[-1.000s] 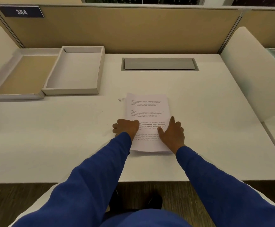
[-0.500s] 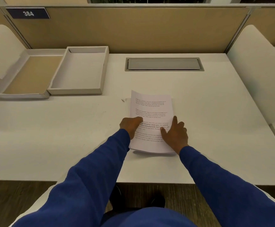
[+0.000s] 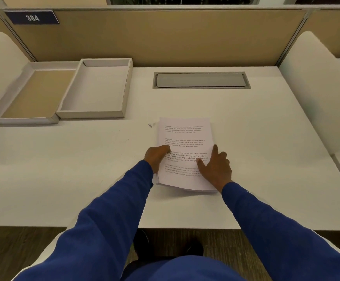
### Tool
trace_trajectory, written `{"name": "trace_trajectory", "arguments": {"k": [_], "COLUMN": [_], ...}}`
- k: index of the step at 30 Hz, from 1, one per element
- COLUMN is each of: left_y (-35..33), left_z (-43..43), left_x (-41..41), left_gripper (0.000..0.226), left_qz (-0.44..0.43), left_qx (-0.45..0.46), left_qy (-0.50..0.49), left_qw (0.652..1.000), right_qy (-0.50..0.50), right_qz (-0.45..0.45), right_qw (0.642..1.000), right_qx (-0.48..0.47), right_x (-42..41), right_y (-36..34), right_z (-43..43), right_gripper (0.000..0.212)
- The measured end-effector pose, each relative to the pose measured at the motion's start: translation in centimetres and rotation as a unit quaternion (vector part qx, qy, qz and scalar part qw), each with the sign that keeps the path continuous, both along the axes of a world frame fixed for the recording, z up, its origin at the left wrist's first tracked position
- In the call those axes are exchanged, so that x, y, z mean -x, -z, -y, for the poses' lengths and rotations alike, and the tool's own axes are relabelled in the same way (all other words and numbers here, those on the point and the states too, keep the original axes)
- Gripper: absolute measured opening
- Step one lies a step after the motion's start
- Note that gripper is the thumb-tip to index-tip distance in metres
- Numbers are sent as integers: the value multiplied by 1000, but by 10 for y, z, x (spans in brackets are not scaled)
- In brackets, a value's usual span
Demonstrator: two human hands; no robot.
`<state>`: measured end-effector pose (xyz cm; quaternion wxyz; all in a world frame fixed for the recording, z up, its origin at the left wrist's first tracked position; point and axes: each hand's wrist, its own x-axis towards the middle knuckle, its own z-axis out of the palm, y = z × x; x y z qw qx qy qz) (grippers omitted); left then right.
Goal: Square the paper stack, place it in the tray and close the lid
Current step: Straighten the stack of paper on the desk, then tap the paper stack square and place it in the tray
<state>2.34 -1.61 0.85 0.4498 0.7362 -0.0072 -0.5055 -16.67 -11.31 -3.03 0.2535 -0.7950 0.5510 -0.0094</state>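
Note:
A stack of printed white paper (image 3: 185, 136) lies in the middle of the white desk, its near edge lifted slightly off the surface. My left hand (image 3: 157, 157) grips the stack's left edge, thumb on top. My right hand (image 3: 215, 165) holds the right edge, with the thumb on the top sheet and the index finger stretched along the side. The empty grey tray (image 3: 96, 114) sits at the back left of the desk. Its lid (image 3: 21, 119) lies open beside it on the left, tan inside facing up.
A grey cable hatch (image 3: 201, 80) is set into the desk behind the paper. Tan partition walls (image 3: 161, 37) close off the back, with curved white side dividers (image 3: 319, 94) left and right. A small dark mark (image 3: 150, 125) lies on the desk by the paper's far left corner.
The near edge of the stack has risen off the desk. My left hand went from resting beside the paper to gripping its left edge. My right hand slid toward the right edge.

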Motion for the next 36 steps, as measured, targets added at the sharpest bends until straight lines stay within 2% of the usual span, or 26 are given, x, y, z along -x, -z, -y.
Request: {"name": "trace_trajectory", "arguments": {"k": [3, 9, 15, 17, 20, 21, 22, 26, 28, 31, 36], "left_y": [-3, -3, -11, -17, -24, -26, -29, -36, -37, -39, -29], "left_z": [-2, -1, -14, -19, -25, -26, -26, -24, -23, -22, -21], "left_x": [-5, -9, -16, -20, -23, -23, -23, -23, -21, -16, -6], "left_gripper": [41, 50, 43, 42, 42, 43, 44, 48, 45, 38, 44], "left_qz": [-26, 45, 34, 12, -8, 1, 22, 184, 245, 278, 277], "left_qx": [21, 80, 190, 212, 234, 241, 245, 235, 244, 277, 312], "left_qy": [55, 147, 152, 153, 157, 160, 166, 207, 196, 151, 92], "left_qw": [998, 985, 969, 965, 959, 957, 955, 932, 918, 907, 904], "right_qy": [4, 40, 136, 157, 177, 178, 174, 111, 93, 76, 33], "right_qz": [4, 34, 184, 286, 439, 465, 483, 509, 522, 544, 546], "right_qw": [1000, 997, 963, 919, 791, 770, 763, 794, 803, 807, 824], "right_qx": [-10, -60, -143, -220, -388, -400, -394, -314, -271, -218, -148], "right_x": [1, 0, -2, -1, 0, 1, 1, -4, -7, -9, -3], "right_y": [0, -2, -10, -17, -32, -37, -41, -63, -74, -90, -97], "right_z": [2, 10, 30, 34, 36, 37, 37, 35, 33, 28, 17], "right_gripper": [92, 94, 95, 87, 59, 51, 46, 42, 40, 33, 21]}}
